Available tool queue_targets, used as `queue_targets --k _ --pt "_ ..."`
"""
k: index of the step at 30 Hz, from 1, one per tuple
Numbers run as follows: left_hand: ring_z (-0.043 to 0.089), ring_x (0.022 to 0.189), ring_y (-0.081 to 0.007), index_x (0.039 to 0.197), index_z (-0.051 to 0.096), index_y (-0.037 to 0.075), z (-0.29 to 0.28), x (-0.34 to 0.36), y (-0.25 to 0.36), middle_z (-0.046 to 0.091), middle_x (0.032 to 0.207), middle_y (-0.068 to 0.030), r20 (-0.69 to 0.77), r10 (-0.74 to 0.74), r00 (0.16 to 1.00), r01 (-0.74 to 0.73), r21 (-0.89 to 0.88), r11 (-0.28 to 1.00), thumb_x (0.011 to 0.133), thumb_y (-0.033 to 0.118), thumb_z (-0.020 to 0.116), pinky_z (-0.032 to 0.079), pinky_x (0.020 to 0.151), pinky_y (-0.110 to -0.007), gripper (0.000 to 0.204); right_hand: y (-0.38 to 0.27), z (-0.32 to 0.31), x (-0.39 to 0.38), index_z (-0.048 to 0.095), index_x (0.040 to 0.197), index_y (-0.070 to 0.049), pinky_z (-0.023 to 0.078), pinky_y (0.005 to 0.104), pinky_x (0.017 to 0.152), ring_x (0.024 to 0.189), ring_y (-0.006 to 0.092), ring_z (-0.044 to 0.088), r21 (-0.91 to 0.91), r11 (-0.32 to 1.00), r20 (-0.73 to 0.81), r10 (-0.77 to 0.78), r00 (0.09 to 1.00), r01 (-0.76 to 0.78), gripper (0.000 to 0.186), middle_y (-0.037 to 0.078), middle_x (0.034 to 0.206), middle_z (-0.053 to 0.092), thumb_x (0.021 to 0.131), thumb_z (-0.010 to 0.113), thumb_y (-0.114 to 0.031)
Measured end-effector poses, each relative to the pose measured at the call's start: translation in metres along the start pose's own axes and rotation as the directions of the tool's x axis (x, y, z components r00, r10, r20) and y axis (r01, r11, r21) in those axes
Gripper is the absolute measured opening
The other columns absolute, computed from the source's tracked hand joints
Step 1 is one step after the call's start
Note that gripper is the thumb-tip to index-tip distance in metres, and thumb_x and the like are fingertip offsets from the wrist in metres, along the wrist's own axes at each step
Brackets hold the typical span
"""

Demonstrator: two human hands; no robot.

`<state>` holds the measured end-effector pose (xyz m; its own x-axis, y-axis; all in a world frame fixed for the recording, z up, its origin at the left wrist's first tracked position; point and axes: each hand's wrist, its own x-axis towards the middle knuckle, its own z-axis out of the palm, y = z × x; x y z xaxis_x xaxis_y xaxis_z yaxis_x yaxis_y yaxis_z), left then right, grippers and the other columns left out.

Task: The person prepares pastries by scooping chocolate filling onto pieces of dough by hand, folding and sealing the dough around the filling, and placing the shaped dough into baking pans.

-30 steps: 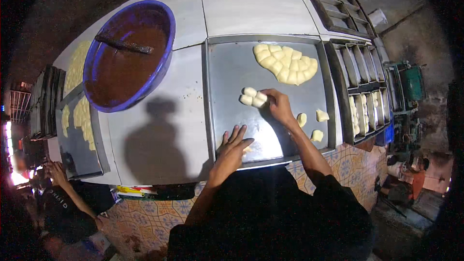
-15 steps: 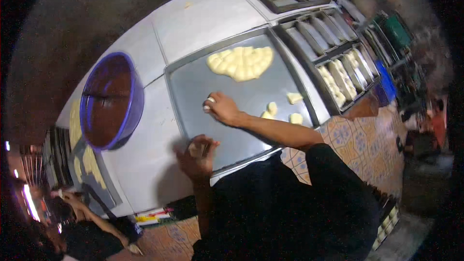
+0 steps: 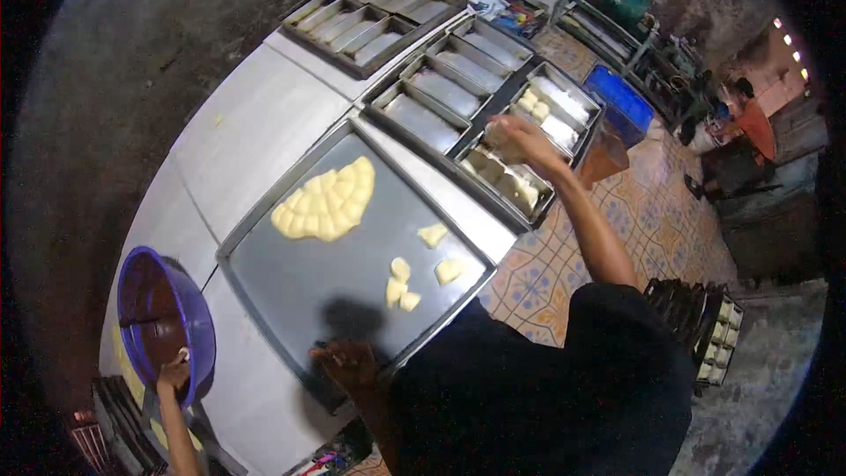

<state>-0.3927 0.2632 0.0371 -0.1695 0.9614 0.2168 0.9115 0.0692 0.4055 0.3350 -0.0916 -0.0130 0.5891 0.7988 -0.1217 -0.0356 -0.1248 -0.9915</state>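
Our right hand (image 3: 518, 137) was over the tins (image 3: 449, 88) at the tray's (image 3: 304, 286) two o'clock, probably kept close for reach; left hand (image 3: 346, 361) at six. We couldn't tell either grip.

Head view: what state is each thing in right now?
Metal tray, partly covered with dough
Dough slab, divided into joined pieces
Loose dough pieces, apart from the slab
Nearer pan, partly filled with dough
Farther pan, open side up
Purple tub, part filled
Right hand, over the nearer pan; grip unclear
Left hand, dim; grip unclear
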Motion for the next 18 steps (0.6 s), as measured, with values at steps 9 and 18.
queue_targets --k 9,18 --pt "0.038 0.124 -0.0399 0.129 0.043 -0.001 0.132 -0.294 0.203 0.046 0.128 -0.0261 0.447 0.664 0.599 0.797 -0.257 -0.546 0.097 0.049 0.036 0.027 0.108 -0.050 0.060 0.080 -0.202 0.015 0.041 0.132 0.003 0.042 0.0386 0.095 0.112 0.0290 0.053 -0.866 0.499 -0.103 -0.126 0.987 -0.026 0.067 0.021 0.121 0.055 0.082 0.066 -0.034" --pt "0.044 0.120 -0.0353 0.129 0.044 0.000 0.129 -0.328 0.222 0.044 0.133 -0.0220 0.531 0.455 0.715 0.543 -0.832 0.118 0.097 0.047 0.037 0.032 0.107 -0.049 0.057 0.000 0.044 -0.056 0.056 0.111 0.000 0.049 0.0286 0.078 0.093 0.0244 0.061 -0.493 0.811 0.004 -0.359 0.933 0.315 0.027 0.016 0.119 0.055 0.085 0.057 -0.007"
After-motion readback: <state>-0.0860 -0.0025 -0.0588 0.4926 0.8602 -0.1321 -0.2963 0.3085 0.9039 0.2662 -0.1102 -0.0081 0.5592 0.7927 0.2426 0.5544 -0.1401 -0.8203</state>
